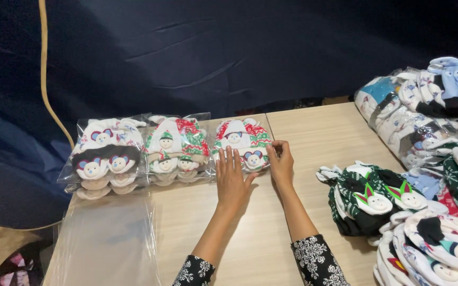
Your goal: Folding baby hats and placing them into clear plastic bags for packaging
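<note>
— What do we see at mid-frame?
— Our left hand [232,182] lies flat, fingers spread, on the clear plastic packet of red-and-green snowman baby caps [241,144] on the pale wooden table [314,137]. Our right hand [281,163] pinches its right edge.
— And what is unclear?
— The fingertips' grip is partly hidden; the loose caps [369,198] at the right are cut off.

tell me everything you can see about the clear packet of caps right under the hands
The clear plastic packet of red, green and white knitted baby caps lies flat on the light wooden table, rightmost in a row of three packets. Small stuffed snowman and mouse faces show through the glossy film. The left hand presses its near edge; the right hand pinches its right side.
</note>
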